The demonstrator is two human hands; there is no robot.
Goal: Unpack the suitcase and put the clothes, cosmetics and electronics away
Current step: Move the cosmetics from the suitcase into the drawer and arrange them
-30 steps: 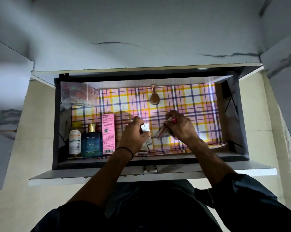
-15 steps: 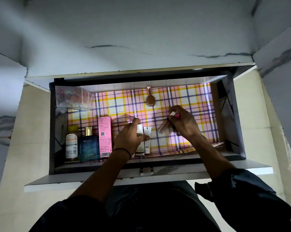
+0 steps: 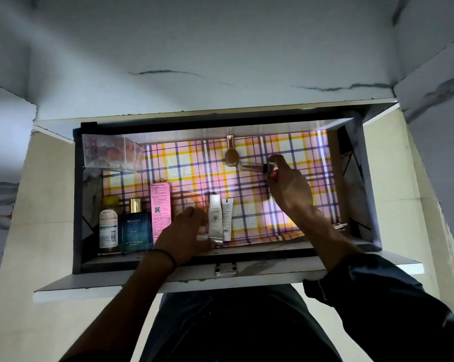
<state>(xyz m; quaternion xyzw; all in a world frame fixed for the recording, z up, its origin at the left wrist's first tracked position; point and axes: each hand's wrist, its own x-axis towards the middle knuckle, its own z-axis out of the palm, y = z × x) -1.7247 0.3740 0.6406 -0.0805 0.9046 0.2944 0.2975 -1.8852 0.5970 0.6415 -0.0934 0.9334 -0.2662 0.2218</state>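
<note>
An open drawer (image 3: 356, 246) lined with pink and yellow plaid paper holds cosmetics. My right hand (image 3: 288, 190) reaches toward the back middle. It pinches a clear lip gloss tube (image 3: 253, 167) with a dark cap, and a small red piece shows between the fingers. The tube's tip lies next to a brown round makeup brush (image 3: 231, 156). My left hand (image 3: 185, 235) is at the front with curled fingers, holding a small pale stick (image 3: 203, 237) at its thumb side. Right beside it lie two white tubes (image 3: 215, 218) side by side.
At the front left stand a small lotion bottle (image 3: 107, 227), a blue cologne bottle (image 3: 135, 229) and a pink box (image 3: 160, 207). A clear plastic organiser (image 3: 111, 152) fills the back left corner. The drawer's right half shows bare liner. A metal latch (image 3: 226, 269) sits on the front panel.
My right hand has carried the lip gloss from the drawer's middle toward the back, beside the brush. My left hand has laid a white tube down next to the other and drawn back to the front.
</note>
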